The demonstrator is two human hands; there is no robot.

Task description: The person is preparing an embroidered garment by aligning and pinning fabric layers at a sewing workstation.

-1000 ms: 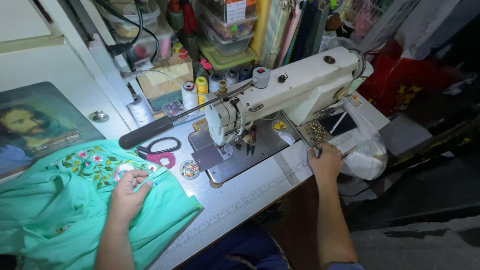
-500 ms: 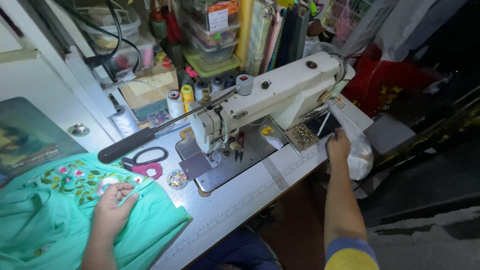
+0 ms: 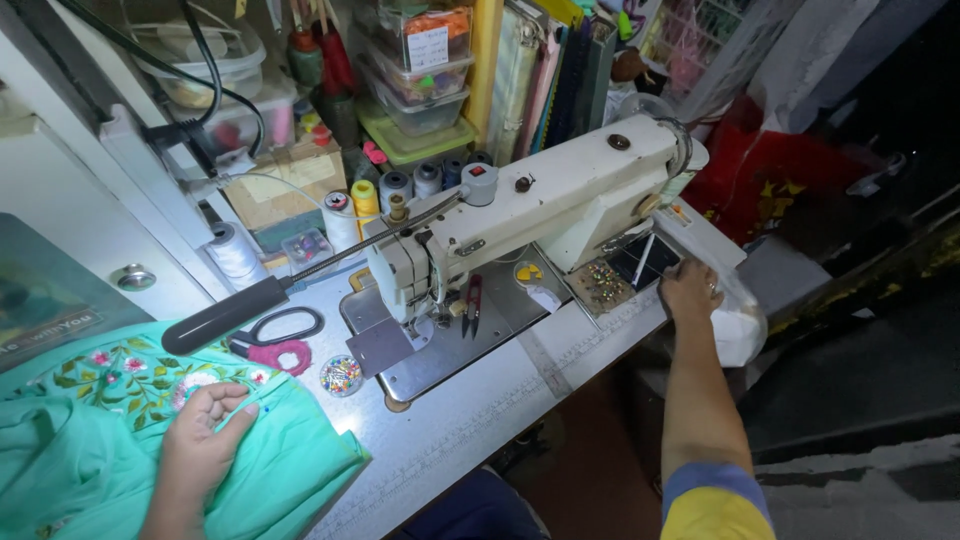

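Observation:
A white sewing machine (image 3: 540,215) stands on a grey table (image 3: 470,415). At the lower left lies a green garment (image 3: 90,460) with flower embroidery. My left hand (image 3: 200,445) rests flat on it, fingers slightly spread, near the embroidered part. My right hand (image 3: 690,290) reaches to the table's right end, beside a small tray of coloured pins (image 3: 600,285) and a white plastic bag (image 3: 740,325); whether it grips the bag is hidden. A small thread snip (image 3: 472,303) lies on the machine bed.
Scissors with black and pink handles (image 3: 280,335) and a round pin dish (image 3: 342,375) lie left of the needle. A black lamp arm (image 3: 225,312) stretches over them. Thread spools (image 3: 365,205), boxes and plastic containers (image 3: 415,60) crowd the back. A red bag (image 3: 760,165) sits at the right.
The view has swung left and closer. My right hand moved further right, off the pin tray toward the white bag. My left hand stays on the green garment.

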